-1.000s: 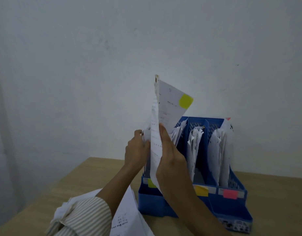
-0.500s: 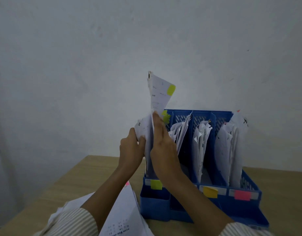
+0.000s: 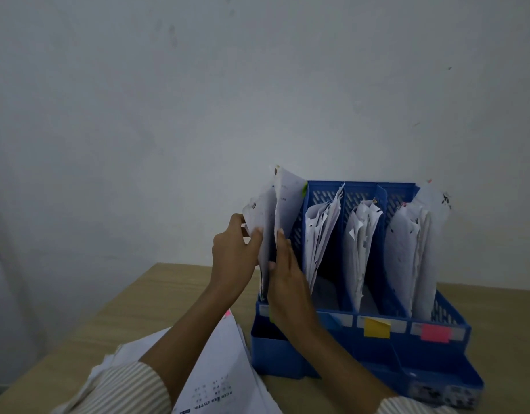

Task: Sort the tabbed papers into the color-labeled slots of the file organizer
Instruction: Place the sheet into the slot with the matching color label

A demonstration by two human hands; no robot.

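Grip check: your left hand (image 3: 232,249) pinches back the filed sheets while your right hand (image 3: 284,270) lies flat-fingered against the tabbed paper (image 3: 287,201) in the leftmost slot of the file organizer (image 3: 377,348).
That white, green-tabbed sheet looks light and floppy; I judge it buckles easily, so guide it by its lower edge.
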